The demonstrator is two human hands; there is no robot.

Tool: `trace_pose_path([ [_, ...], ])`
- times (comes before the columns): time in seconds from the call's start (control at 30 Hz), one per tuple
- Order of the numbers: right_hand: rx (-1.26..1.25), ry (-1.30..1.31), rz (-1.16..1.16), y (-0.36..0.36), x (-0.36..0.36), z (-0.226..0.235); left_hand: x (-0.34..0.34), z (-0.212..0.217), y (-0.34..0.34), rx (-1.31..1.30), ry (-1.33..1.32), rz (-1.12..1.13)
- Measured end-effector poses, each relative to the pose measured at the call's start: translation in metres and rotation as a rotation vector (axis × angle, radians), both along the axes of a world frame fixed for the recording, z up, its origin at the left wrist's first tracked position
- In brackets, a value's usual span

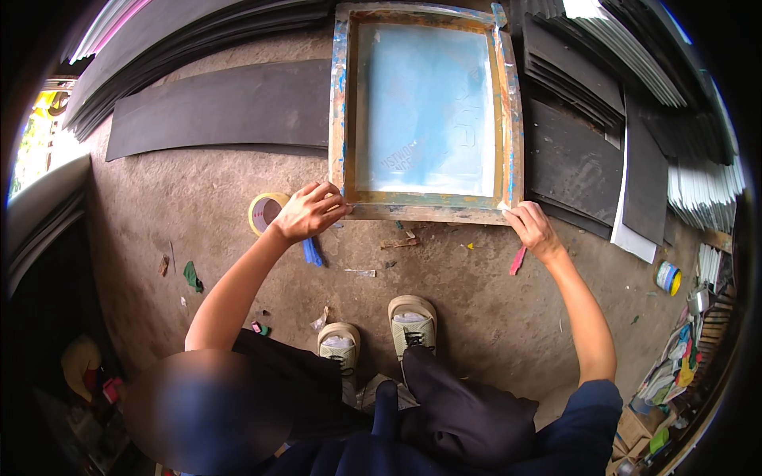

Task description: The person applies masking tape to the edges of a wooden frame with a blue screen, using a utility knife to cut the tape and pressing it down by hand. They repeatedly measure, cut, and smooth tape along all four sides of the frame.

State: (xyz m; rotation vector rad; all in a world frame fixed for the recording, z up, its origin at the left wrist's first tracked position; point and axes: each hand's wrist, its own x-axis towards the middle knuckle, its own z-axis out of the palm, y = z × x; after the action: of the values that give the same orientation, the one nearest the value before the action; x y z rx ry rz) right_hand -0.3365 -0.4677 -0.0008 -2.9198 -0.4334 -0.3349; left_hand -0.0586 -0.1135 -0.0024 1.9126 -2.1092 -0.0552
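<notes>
A screen-printing frame (432, 212), with paint-stained wooden bars and pale blue mesh (421, 103), lies in front of me, reaching the top of the head view. My left hand (312, 213) grips its near left corner with bent fingers. At the near right corner, my right hand (533, 228) is closed on the wood, fingertips on the bar. Just left of my left hand, a roll of yellowish tape (258, 213) rests on the floor. A blue strip (312, 252) lies below that hand, and a red strip (517, 261) near my right hand.
Dark flat sheets (222, 107) lie left of the frame, and more dark sheets (573, 159) stack on the right. A blue-and-yellow tin (668, 278) and a rack with rags (675, 365) stand far right. Scraps litter the concrete floor around my shoes (413, 321).
</notes>
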Motion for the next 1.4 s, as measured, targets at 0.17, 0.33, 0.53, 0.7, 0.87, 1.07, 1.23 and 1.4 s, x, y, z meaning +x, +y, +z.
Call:
trace_pose_path([
  [0.17,-0.008,-0.028,-0.014,0.001,0.001,-0.001,0.003,-0.003,0.001,0.003,-0.062,-0.020],
  [0.33,0.042,-0.052,-0.220,0.021,-0.020,0.004,-0.006,0.007,0.029,0.027,-0.063,0.159],
  [0.53,0.314,-0.074,-0.385,0.099,0.056,-0.022,-0.060,0.013,-0.045,0.114,0.363,0.512],
  [0.7,0.251,0.129,-0.365,0.142,0.095,-0.042,-0.101,-0.015,-0.078,0.201,0.201,0.555],
  [0.87,0.262,0.151,-0.362,0.164,0.063,-0.034,-0.140,-0.015,-0.064,0.261,0.127,0.687],
  [1.07,0.083,0.227,-0.510,0.138,0.016,-0.048,-0.145,-0.023,-0.034,0.297,0.102,0.952],
  [1.23,-0.078,0.199,-0.777,0.097,-0.017,-0.037,-0.143,-0.027,-0.021,0.345,0.045,1.011],
  [1.4,0.006,0.172,-0.883,0.112,-0.003,-0.029,-0.143,-0.033,-0.045,0.076,0.209,1.276],
])
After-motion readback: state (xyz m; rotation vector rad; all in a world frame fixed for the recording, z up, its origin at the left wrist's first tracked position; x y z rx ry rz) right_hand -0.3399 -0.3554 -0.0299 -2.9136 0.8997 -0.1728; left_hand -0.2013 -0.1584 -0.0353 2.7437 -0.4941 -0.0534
